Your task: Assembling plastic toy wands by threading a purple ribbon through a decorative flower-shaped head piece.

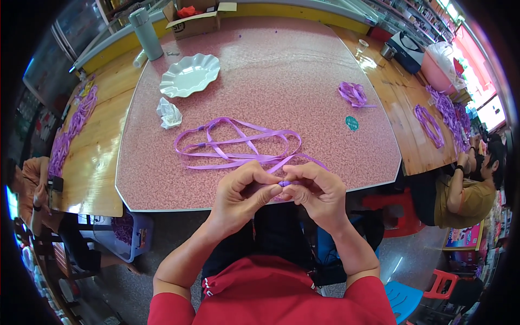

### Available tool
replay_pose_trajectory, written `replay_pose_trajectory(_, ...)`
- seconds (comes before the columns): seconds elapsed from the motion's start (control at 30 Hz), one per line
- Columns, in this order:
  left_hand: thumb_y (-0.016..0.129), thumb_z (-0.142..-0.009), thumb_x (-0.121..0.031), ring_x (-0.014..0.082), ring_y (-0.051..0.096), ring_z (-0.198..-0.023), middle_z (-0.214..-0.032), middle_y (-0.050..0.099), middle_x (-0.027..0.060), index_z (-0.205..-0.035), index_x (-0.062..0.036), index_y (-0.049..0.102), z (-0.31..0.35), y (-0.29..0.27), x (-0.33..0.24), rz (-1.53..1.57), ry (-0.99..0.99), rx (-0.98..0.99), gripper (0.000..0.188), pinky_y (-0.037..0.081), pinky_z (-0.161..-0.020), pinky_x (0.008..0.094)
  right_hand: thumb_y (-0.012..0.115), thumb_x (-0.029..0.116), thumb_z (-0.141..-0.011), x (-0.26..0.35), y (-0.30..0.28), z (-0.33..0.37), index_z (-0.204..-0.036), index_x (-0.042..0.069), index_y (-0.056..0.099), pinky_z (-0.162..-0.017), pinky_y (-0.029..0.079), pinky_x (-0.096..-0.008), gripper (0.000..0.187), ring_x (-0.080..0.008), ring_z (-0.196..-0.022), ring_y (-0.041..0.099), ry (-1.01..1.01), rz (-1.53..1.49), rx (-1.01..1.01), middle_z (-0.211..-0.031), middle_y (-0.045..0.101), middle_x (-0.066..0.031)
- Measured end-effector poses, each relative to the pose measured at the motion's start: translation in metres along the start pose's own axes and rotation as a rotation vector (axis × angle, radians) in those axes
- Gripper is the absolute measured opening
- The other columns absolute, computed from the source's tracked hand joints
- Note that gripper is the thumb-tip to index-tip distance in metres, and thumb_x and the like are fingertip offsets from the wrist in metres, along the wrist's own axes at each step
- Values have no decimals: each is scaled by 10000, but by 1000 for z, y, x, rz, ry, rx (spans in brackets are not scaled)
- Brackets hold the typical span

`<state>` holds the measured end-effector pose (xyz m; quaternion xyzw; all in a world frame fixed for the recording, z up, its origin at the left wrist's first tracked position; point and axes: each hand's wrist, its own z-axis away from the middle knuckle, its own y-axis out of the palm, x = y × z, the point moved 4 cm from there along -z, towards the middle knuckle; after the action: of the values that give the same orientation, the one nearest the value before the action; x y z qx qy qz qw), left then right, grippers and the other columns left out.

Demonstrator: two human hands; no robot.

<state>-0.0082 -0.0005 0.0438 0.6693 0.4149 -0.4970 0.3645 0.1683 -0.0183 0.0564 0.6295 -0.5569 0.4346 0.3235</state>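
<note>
Close together at the near edge of the pink table, my left hand [246, 187] and my right hand [316, 190] pinch a purple ribbon [311, 158] between thumbs and fingertips. A small darker purple piece [284, 184] shows at the fingertips; its exact shape is mostly hidden. Just beyond my hands lie looped purple ribbons [238, 138] with darker purple bands on them. Some of the held ribbon runs back onto the tabletop beside these loops.
A scalloped white plate [190, 76], crumpled white tissue [169, 113], green bottle [145, 33] and cardboard box [194, 24] stand left and far. A ribbon bundle [352, 95] and round green sticker [352, 123] lie right. People sit at both sides near ribbon piles [73, 130].
</note>
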Motion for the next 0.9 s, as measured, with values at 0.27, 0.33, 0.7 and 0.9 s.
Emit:
replay_pose_trajectory(0.27, 672, -964, -112, 179, 540, -713, -855, 576, 91, -1054, -16, 617, -1, 4, -7, -415, 312, 64, 143, 420, -617, 309, 718, -13, -906, 0, 0, 3, -1055, -23, 681, -635, 573, -236, 154, -165, -778, 706, -55, 34, -4, -1021, 653, -132)
replay_pose_trajectory(0.33, 651, -972, -114, 214, 546, -684, -844, 573, 117, -1072, -14, 592, -1, 6, -7, -468, 427, 66, 153, 423, -587, 334, 723, -19, -899, 0, 3, 2, -1054, -22, 686, -618, 569, -232, 160, -153, -755, 698, -64, 4, -8, -1015, 654, -128)
replay_pose_trajectory(0.7, 619, -994, -180, 251, 515, -555, -741, 544, 120, -987, -22, 533, 0, 4, 5, -553, 699, -29, 180, 404, -477, 366, 745, -52, -859, 4, 9, 1, -1059, 8, 714, -608, 535, -256, 211, -130, -759, 673, -19, -1, 14, -946, 683, -89)
replay_pose_trajectory(0.9, 555, -1033, -249, 242, 497, -530, -722, 541, 109, -984, -26, 516, 1, 8, 11, -483, 743, -73, 231, 368, -457, 362, 737, -32, -878, 11, 11, -3, -1062, -2, 707, -617, 570, -243, 188, -148, -725, 695, -238, 94, 23, -946, 678, -117)
